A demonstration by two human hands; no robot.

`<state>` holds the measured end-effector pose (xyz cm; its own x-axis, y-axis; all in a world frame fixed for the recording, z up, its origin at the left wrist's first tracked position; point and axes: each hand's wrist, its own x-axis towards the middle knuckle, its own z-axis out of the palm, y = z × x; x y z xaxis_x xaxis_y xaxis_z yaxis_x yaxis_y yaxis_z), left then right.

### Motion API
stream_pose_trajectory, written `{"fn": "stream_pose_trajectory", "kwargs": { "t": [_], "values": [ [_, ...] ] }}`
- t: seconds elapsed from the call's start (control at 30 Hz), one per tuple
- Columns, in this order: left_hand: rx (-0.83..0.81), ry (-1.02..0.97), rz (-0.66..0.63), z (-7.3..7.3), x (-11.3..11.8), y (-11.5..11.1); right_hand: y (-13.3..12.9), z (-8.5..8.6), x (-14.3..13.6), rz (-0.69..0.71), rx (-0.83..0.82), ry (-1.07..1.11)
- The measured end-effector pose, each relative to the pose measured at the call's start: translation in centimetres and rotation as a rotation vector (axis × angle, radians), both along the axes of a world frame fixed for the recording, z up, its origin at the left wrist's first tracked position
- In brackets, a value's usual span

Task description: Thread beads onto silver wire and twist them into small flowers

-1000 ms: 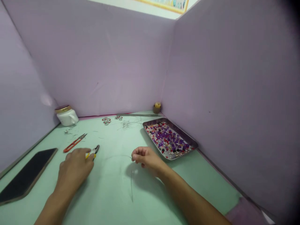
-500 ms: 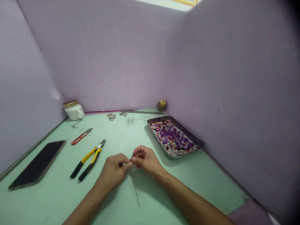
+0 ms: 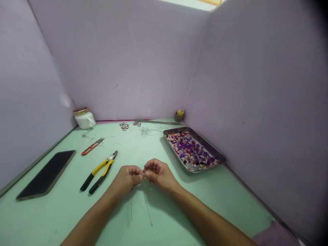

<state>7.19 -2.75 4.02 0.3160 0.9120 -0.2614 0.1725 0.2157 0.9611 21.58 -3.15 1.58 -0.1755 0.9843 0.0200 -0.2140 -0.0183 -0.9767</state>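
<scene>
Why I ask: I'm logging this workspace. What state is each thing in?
Left hand: pinched at the wire
Right hand: pinched at the wire
Wire: held, ends trailing
Pliers: lying down, handles spread
Orange snips: lying down, unheld
Phone: flat, screen dark
White mug: upright, lid on
Tray: uncovered, holding mixed beads

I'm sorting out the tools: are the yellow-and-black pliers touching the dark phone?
Apart; the head view shows green tabletop between the pliers and the phone.
</scene>
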Motion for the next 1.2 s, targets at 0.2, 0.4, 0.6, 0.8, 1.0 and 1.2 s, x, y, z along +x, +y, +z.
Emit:
{"fn": "stream_pose_trajectory", "kwargs": {
  "t": [0.2, 0.4, 0.6, 0.8, 1.0, 1.2],
  "values": [
    [-0.058, -0.093, 0.142, 0.7, -2.0, 1.3, 0.8, 0.4, 2.7, -0.142, 0.297, -0.749],
    [-0.085, -0.127, 0.189, 0.9, -2.4, 1.4, 0.0, 0.7, 3.1, 0.163, 0.435, -1.078],
    [-0.067, -0.192, 0.267, 1.0, -2.4, 1.4, -0.5, 0.4, 1.3, 0.163, 0.072, -0.552],
    [0.095, -0.303, 0.437, 1.4, -2.6, 1.4, -1.1, -0.3, -0.4, 0.164, -0.360, 0.280],
    [0.227, -0.241, 0.564, 1.7, -2.2, 1.1, -0.9, -0.5, -0.5, 0.131, -0.448, 0.371],
    [0.335, -0.193, 0.648, 2.0, -2.4, 0.7, -1.0, -0.4, -0.4, 0.087, -0.450, 0.324]
  ]
}}
